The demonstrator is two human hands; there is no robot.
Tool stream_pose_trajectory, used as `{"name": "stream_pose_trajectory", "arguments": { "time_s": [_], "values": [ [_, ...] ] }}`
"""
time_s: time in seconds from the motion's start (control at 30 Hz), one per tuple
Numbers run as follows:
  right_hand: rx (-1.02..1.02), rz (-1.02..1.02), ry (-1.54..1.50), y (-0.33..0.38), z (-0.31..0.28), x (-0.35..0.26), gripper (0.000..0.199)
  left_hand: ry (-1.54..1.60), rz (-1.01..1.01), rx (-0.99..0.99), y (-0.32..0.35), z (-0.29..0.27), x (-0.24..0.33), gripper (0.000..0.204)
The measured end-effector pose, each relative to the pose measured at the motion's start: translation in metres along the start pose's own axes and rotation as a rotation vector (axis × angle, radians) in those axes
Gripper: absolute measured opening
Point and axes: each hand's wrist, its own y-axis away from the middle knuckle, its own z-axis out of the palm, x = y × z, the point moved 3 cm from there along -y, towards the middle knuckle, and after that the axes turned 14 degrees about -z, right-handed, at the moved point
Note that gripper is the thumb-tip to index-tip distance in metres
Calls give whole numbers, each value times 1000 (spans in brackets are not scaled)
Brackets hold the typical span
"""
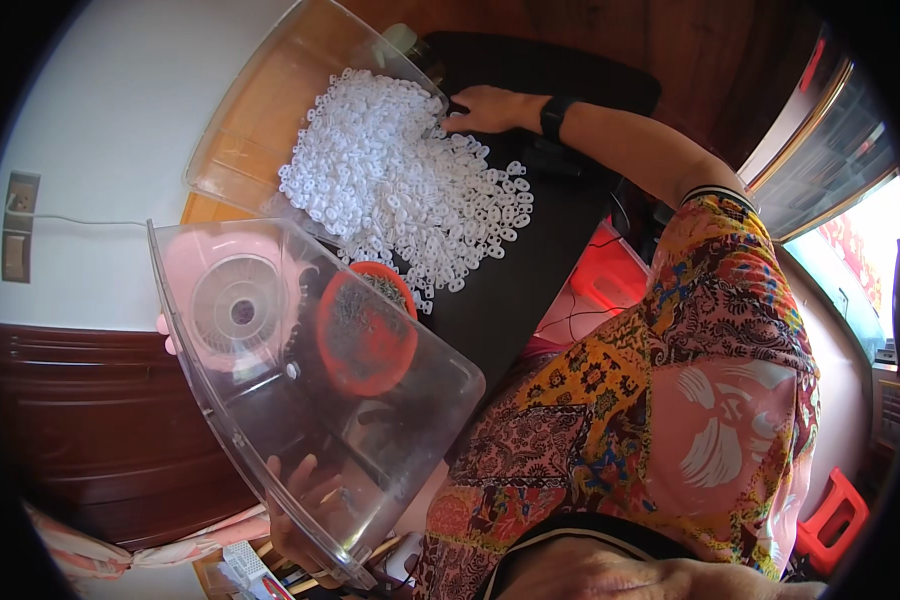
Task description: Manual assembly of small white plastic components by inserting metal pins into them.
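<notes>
My left hand (305,500) grips the near edge of a clear plastic bin (420,440), its fingers seen partly through the wall. The bin is held tilted, with one small white piece (292,371) on its wall. At the far side my right hand (490,108), a black watch on its wrist, reaches to the edge of a heap of small white two-holed plastic pieces (380,160). Its thumb and fingers are apart, close to the corner of a second clear bin (240,130). The heap lies partly in that bin and spreads onto the dark tabletop (515,270).
A red bowl (370,385) with small dark bits shows partly through the held bin, as does a round pink object (185,260). A white wall with a socket (18,228) and a dark wooden panel (100,420) stand on the left. A red stool (835,525) is at the right.
</notes>
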Motion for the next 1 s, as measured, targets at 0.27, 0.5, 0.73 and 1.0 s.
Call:
{"name": "stream_pose_trajectory", "arguments": {
  "time_s": [0.27,0.5,0.73,1.0],
  "values": [
    [-63,-225,-140,10,26,-49,63,-132,93,-115,-5,-25,-10,77],
    [-201,-1,307,-12,-8,15,40,-121,87,33,5,-10,-10,78],
    [-66,54,413,-26,-5,38,53,-284,252,-15,2,-25,-19,71],
    [-119,-132,146,7,-34,24,38,81,1,-283,-16,4,13,70]
  ]
}}
